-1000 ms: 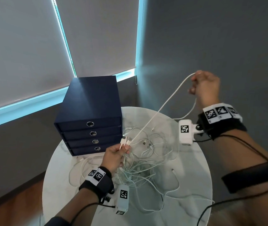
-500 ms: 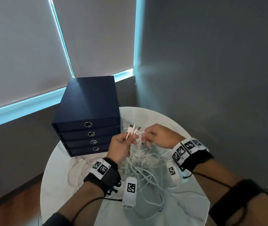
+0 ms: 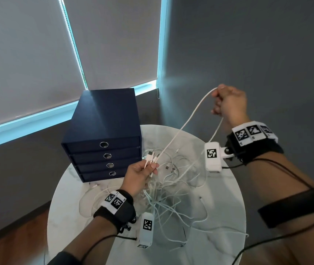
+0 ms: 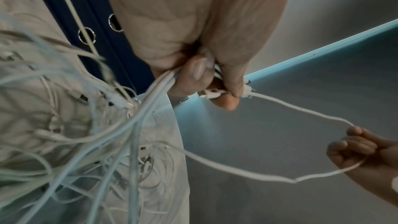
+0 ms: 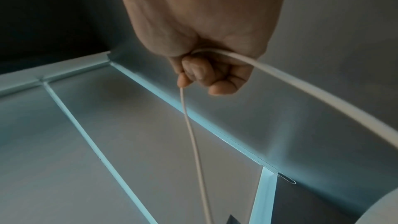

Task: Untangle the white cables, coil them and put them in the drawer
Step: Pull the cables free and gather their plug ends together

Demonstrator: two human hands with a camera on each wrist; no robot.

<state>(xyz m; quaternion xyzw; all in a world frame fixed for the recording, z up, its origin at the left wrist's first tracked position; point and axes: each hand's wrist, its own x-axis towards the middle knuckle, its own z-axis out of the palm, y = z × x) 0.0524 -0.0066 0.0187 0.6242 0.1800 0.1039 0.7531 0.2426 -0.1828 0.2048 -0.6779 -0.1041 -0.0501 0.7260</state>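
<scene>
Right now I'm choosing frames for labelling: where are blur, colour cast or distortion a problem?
Head view: sharp, wide-angle bend at the window edges, cyan glow under the blinds. Left wrist view: the cable tangle is smeared, the left hand softly focused. Right wrist view: the right hand is soft, the near white cable blurred.

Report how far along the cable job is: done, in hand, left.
Done: nothing coiled or stored; all four drawers of the blue drawer unit are shut.
In hand: the left hand pinches several connector ends, while the right hand, raised, draws one white cable up out of the pile.
Left: most cables lie in a tangle on the round table; freeing, coiling and stowing all remain.
</scene>
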